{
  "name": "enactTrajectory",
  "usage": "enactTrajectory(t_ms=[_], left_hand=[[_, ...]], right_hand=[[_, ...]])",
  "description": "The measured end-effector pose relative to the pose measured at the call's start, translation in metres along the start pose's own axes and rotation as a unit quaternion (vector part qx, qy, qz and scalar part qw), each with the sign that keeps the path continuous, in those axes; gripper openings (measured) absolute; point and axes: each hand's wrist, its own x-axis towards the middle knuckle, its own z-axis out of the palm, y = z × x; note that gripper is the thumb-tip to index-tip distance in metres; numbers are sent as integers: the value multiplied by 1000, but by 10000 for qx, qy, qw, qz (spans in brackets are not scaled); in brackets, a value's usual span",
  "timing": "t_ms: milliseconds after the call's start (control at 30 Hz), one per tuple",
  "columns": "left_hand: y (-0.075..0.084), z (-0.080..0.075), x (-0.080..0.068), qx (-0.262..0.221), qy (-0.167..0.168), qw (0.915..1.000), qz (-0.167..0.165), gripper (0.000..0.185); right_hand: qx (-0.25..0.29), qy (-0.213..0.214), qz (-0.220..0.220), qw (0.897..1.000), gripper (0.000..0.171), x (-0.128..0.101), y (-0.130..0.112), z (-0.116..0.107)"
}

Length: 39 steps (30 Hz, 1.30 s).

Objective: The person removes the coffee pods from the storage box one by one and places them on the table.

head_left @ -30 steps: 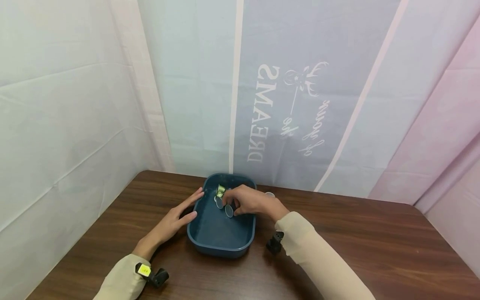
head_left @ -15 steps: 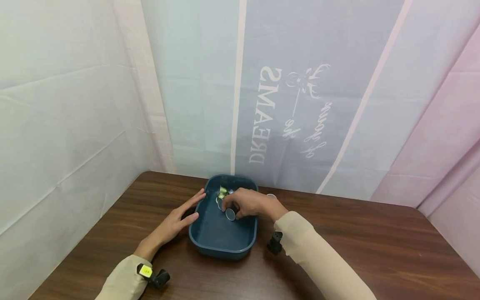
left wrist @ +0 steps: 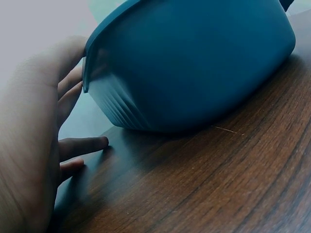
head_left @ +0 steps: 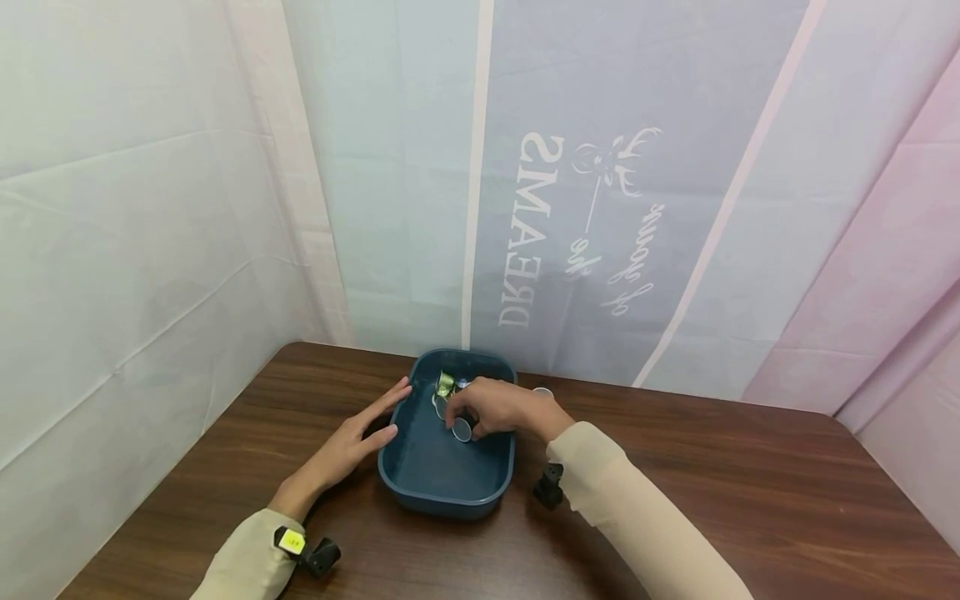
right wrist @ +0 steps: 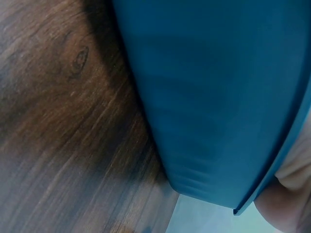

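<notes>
A blue plastic bin [head_left: 446, 497] stands on the table, and my right hand [head_left: 495, 406] reaches down into it. The fingers of that hand curl round a dark coffee capsule [head_left: 462, 429], whose silver lid faces me. Just beyond the fingertips sit a second silver-lidded capsule [head_left: 442, 407] and a green-gold one [head_left: 445, 384]. A bluish shiny piece [head_left: 462, 383] is mostly hidden behind the hand. My left hand [head_left: 347, 446] touches the bin's left rim with fingers extended. In the left wrist view, its fingers [left wrist: 83, 144] spread beside the bin wall; the right wrist view shows mostly the bin's outer side.
Behind my right wrist, a round white-lidded thing [head_left: 543, 392] is partly visible on the brown wooden table [head_left: 675, 467]. A printed cloth [head_left: 397, 208] hangs along the table's back edge, with another cloth [head_left: 150, 250] at the left.
My right hand has shifted slightly within the bin, with the dark capsule tilting a little. Over the last half second almost nothing moves, and the left hand keeps its place at the rim.
</notes>
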Motion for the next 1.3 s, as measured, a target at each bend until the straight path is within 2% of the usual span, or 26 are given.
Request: enactTrajectory(t_ms=[167,267,500,600,700,1000,1133,1300], left_hand=[[23,-3,0,-93,-31,10000,-13,53],[31,-5,0,-50,-40,10000,-14,52],[31,-4,0,56,-4,9999,93,52],[32,-4,0,3,-8,10000,44,52],[29,-3,0,-52,-11,10000,16,52],[-4,0,0,35,16,10000,29,56],[-7,0,0,-12,52,10000,38,55],[-8,1,-1,84,63,9999,51,54]], right_hand=[[0,-1,-82,10000,34,1,0,0],[12,30,-104,9999,33,1,1,1],[46,105,-151,9998,31,1,1,1],[115,170,-193,9996,31,1,3,0],[195,288,-284,9990,31,0,5,-1],[485,753,-464,9949,33,-11,8,-19],[510,1126,-441,9913,32,-19,11,-27],[809,1686,-171,9822,33,-31,18,-36]])
